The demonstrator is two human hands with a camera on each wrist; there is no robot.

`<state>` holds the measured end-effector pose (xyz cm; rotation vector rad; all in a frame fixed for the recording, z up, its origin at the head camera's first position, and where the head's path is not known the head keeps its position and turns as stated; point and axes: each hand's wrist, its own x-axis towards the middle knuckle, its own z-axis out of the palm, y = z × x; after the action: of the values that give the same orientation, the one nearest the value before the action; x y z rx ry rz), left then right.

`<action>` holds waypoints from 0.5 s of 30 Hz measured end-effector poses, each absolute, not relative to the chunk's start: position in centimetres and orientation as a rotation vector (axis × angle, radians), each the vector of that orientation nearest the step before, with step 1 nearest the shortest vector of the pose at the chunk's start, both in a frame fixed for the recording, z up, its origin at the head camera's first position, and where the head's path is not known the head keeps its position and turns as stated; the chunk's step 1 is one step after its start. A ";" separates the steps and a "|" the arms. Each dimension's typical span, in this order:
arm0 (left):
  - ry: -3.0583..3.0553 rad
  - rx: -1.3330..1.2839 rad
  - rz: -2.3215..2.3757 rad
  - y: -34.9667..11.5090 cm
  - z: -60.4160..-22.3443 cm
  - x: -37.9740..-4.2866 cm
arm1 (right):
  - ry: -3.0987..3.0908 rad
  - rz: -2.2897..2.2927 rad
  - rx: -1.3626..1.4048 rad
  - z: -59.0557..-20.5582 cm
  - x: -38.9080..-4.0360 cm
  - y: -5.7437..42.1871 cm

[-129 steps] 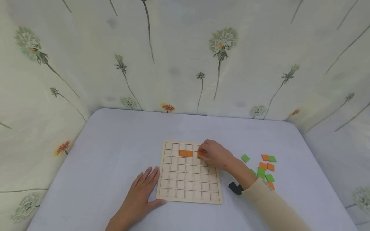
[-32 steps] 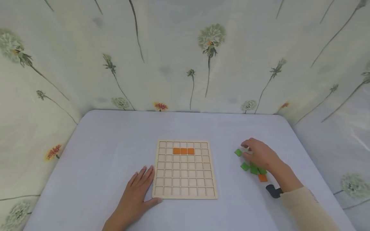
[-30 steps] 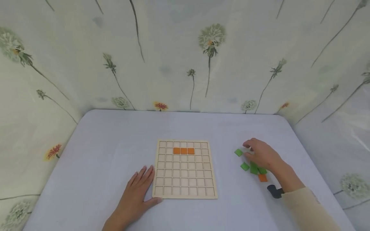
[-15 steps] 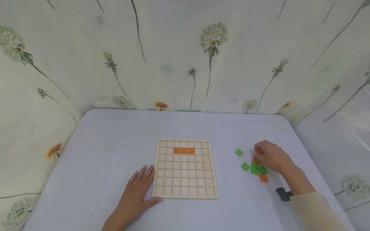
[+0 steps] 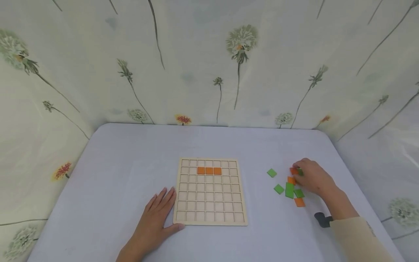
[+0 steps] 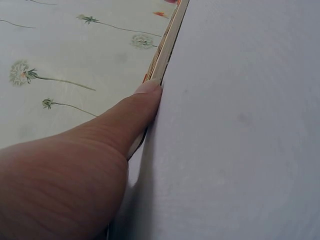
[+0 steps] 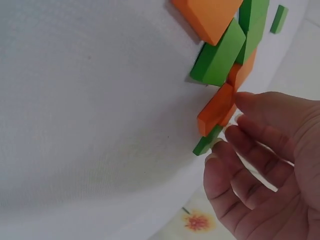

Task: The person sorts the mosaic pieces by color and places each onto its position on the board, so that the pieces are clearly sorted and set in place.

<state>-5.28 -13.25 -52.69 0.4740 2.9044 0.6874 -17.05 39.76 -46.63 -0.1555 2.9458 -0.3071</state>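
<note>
My right hand [image 5: 314, 175] is at the loose tiles on the right, thumb and index finger pinching an orange tile [image 5: 293, 171]. In the right wrist view, the hand [image 7: 265, 155] has its thumb and fingertips close around that tile, and a small green tile [image 7: 207, 141] lies by the fingertips. My left hand [image 5: 154, 222] lies flat with spread fingers at the left edge of the wooden grid board [image 5: 243, 203]. Its thumb [image 6: 130, 117] presses the board's near edge in the left wrist view. Three orange tiles [image 5: 209, 170] sit side by side in the board's second row.
Around the right hand lie green tiles [image 5: 289, 190] and orange tiles [image 5: 299, 202], some touching. Two green tiles [image 5: 279, 189] lie nearer the board. A dark strap-like piece [image 5: 323, 220] shows at the right wrist. A flowered curtain [image 5: 196, 72] hangs behind the white table [image 5: 131, 153].
A third orange tile, earlier under the right hand at the board, now sits beside the other two. The right hand has moved right to the loose tiles and closed its fingertips there.
</note>
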 end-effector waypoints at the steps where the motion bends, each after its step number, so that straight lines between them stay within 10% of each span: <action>1: 2.906 0.475 0.691 -13.2 -52.7 -5.3 | 2.945 -0.306 -0.159 -46.7 -17.1 39.8; 15: 2.921 0.489 0.693 -13.3 -52.7 -5.3 | 2.926 -0.330 -0.127 -47.1 -17.7 40.0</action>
<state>-5.32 -13.27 -52.74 0.4893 2.9213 0.6927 -17.69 40.04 -47.07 -0.1275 2.9263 -0.3296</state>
